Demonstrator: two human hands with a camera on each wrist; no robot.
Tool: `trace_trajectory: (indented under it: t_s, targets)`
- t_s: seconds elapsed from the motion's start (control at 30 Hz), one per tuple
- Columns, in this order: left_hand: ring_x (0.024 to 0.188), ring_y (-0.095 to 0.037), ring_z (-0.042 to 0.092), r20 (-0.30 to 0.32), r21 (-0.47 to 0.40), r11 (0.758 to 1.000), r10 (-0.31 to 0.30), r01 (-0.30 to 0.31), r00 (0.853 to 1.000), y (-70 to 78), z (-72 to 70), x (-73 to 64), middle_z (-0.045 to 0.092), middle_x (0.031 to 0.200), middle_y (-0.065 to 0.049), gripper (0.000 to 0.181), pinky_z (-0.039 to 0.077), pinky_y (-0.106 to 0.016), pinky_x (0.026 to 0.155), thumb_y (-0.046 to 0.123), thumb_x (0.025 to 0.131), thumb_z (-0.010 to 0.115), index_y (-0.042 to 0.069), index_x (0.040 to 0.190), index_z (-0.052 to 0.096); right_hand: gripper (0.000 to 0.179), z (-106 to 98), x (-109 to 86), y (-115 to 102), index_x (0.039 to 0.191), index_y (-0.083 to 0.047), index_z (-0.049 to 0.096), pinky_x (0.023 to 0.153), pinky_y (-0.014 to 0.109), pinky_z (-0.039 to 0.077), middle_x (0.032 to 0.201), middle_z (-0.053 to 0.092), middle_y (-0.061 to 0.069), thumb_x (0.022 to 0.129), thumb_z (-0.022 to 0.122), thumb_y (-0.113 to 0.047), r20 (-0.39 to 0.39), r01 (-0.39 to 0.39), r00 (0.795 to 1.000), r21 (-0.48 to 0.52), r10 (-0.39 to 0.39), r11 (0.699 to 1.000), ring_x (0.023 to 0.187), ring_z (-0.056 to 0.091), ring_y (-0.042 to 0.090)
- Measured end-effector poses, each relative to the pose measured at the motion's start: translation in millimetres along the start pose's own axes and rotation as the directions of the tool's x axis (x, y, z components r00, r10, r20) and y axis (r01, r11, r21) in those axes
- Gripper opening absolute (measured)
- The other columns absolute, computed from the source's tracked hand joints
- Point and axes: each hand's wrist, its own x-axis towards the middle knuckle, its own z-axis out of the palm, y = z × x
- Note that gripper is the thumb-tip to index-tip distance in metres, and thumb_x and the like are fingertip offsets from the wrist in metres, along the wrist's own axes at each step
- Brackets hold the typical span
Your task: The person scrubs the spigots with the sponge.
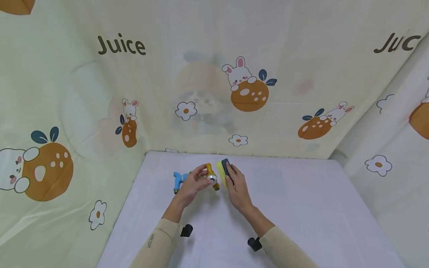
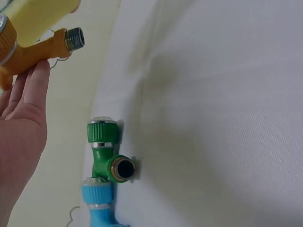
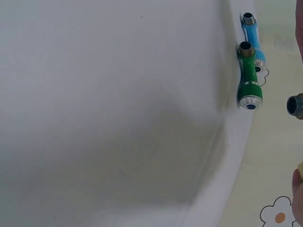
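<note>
My left hand (image 1: 193, 186) holds an orange angle valve (image 1: 209, 169) raised above the table, its round silver-faced knob toward me. The valve's threaded metal end points away from the palm in the left wrist view. In my right hand (image 1: 239, 190) is a sponge (image 1: 220, 172), yellow on one side and dark on the other, gripped along the dark side. Its yellow face is turned to the valve, close beside it. A blue angle valve (image 1: 178, 180) and a green one (image 2: 102, 158) lie on the table beyond the left hand, which partly hides them in the head view.
The white table (image 1: 301, 208) runs back to a printed curtain (image 1: 285, 123) with rabbits and oranges. Curtains also hang at the left and right sides. Black wrist camera mounts (image 1: 187, 230) stick out from both sleeves.
</note>
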Motion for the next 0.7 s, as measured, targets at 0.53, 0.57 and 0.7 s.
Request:
trace_trajectory:
  t_s: [0.53,0.57,0.7]
  targets:
    - [0.133,-0.027,0.062,0.005,0.004,1.000,0.024,-0.024,1.000,-4.6,-7.7,-3.5,0.058,0.144,-0.012,0.087,0.050,-0.043,0.113,0.018,0.086,0.086,0.025,0.158,0.039,0.048,10.5,-8.7,-13.1,0.159,-0.021,0.045,0.102,0.057,0.050,0.160,0.044,0.018,0.110,0.045,-0.021,0.025,0.170,0.985,0.040,-0.171,0.985,0.134,0.049,0.034]
    - [0.133,-0.026,0.062,0.009,0.001,1.000,0.025,-0.025,1.000,-4.9,-8.3,-3.4,0.059,0.145,-0.012,0.087,0.051,-0.042,0.112,0.017,0.086,0.086,0.026,0.158,0.039,0.048,10.7,-8.4,-13.5,0.158,-0.021,0.046,0.102,0.057,0.049,0.160,0.044,0.019,0.110,0.047,-0.022,0.025,0.167,0.985,0.037,-0.168,0.985,0.134,0.049,0.035]
    - [0.132,-0.025,0.063,0.015,-0.010,0.999,0.043,-0.043,0.999,-7.2,-11.5,-2.1,0.061,0.145,-0.010,0.090,0.055,-0.036,0.106,0.012,0.085,0.086,0.024,0.160,0.037,0.049,13.1,-6.9,-15.2,0.158,-0.022,0.047,0.104,0.060,0.047,0.160,0.042,0.020,0.109,0.049,-0.022,0.043,0.137,0.989,0.036,-0.139,0.990,0.136,0.046,0.037]
